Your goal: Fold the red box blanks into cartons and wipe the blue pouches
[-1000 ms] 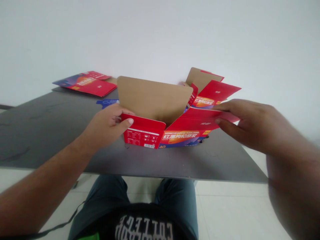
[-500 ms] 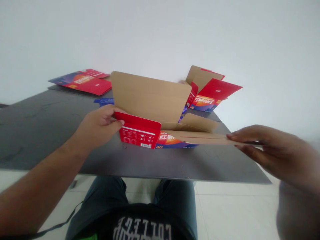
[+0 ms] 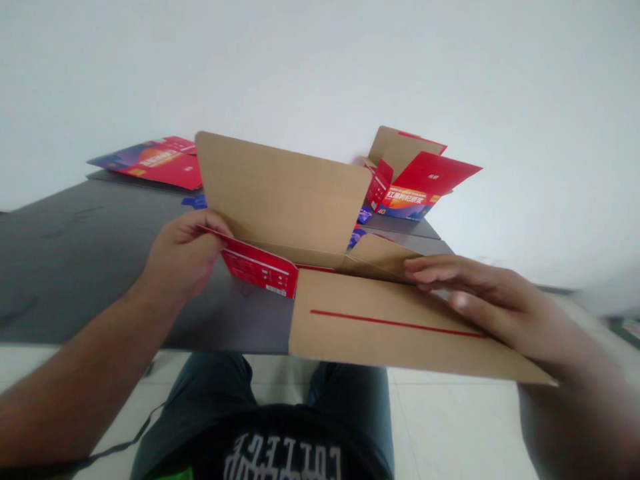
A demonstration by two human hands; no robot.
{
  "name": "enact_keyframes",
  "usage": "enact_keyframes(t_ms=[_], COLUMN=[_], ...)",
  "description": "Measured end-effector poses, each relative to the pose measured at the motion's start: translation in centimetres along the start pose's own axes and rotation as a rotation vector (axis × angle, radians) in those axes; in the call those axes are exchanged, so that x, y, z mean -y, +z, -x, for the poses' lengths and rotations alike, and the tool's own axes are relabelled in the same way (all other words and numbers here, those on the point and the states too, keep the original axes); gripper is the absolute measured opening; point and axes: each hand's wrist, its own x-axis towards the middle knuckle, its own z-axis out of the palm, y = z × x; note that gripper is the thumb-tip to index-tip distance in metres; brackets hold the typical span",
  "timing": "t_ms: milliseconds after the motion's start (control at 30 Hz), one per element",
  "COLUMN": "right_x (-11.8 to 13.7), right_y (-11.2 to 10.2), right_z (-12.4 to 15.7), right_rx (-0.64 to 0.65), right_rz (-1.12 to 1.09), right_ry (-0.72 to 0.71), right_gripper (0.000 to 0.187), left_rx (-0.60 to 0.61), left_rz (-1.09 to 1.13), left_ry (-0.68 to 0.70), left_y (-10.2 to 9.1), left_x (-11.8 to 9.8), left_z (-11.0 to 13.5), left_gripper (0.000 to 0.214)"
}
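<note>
In front of me is a red printed cardboard box (image 3: 280,193) with its flaps spread and brown insides showing. A tall flap stands up at its back. The wide front flap (image 3: 400,330), crossed by a red line, hangs out over the table's near edge. My left hand (image 3: 187,253) pinches the red left side flap (image 3: 260,270) between thumb and fingers. On the other side, my right hand (image 3: 465,287) has its fingers stretched out over the right side flap (image 3: 383,253), thumb apart, above the front flap.
Flattened red and blue cartons (image 3: 160,163) are piled at the back left of the grey table (image 3: 90,267). A part-opened box (image 3: 410,187) of the same print stands at the back right. Blue pieces (image 3: 194,201) lie behind the box. A white wall rises behind.
The front flap has swung down and outward toward me. My right hand has let go of its edge and moved left to the right side flap. My left hand shifted slightly left with its flap.
</note>
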Motion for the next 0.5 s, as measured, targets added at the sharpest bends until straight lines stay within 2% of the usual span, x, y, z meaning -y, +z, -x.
enact_keyframes(t_ms=[67, 133, 200, 300, 400, 500], right_x=[0.3, 0.2, -0.3, -1.2, -1.0, 0.1], right_y=[0.3, 0.4, 0.3, 0.0, -0.2, 0.5], right_z=[-0.8, -1.5, -2.1, -3.3, -5.1, -7.1], right_rx=[-0.078, -0.049, 0.005, -0.029, -0.004, 0.19], right_rz=[0.164, 0.239, 0.301, 0.486, 0.62, 0.633], right_ry=[0.005, -0.027, -0.069, -0.098, -0.009, 0.167], right_gripper=[0.024, 0.025, 0.03, 0.042, 0.059, 0.061], left_rx=[-0.021, -0.039, -0.047, -0.045, -0.007, 0.066], left_rz=[0.168, 0.316, 0.377, 0.406, 0.427, 0.477], left_ry=[-0.044, -0.082, -0.087, -0.075, -0.074, -0.094], left_y=[0.0, 0.0, 0.0, 0.0, 0.0, 0.0], left_x=[0.1, 0.2, 0.2, 0.2, 0.3, 0.4], left_z=[-0.1, -0.2, -0.2, -0.3, -0.4, -0.3], left_gripper=[0.007, 0.009, 0.011, 0.012, 0.015, 0.017])
